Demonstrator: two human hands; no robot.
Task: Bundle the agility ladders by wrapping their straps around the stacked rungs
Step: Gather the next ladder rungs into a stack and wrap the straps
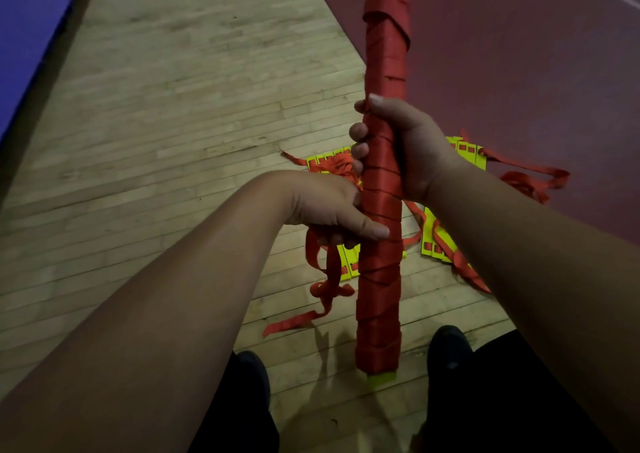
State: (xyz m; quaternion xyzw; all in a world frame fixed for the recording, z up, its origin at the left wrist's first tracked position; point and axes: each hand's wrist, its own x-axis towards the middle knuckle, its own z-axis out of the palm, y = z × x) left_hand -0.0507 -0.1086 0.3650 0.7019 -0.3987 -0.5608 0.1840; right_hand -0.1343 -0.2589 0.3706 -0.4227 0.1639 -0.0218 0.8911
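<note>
A long bundle [384,71] of stacked yellow rungs stands upright in front of me, wound in red strap from top to bottom, with yellow showing at both ends. My right hand [401,147] grips the bundle around its middle. My left hand [332,210] sits just below on the bundle's left side, thumb pressed across the wrap, its fingers curled on a loose red strap tail [323,279] that hangs down to the floor.
More yellow rungs [434,237] with tangled red straps [533,182] lie on the wooden floor [173,140] behind the bundle. A red court area [519,71] lies to the right, a blue mat [27,19] at far left. My shoes [446,345] flank the bundle's base.
</note>
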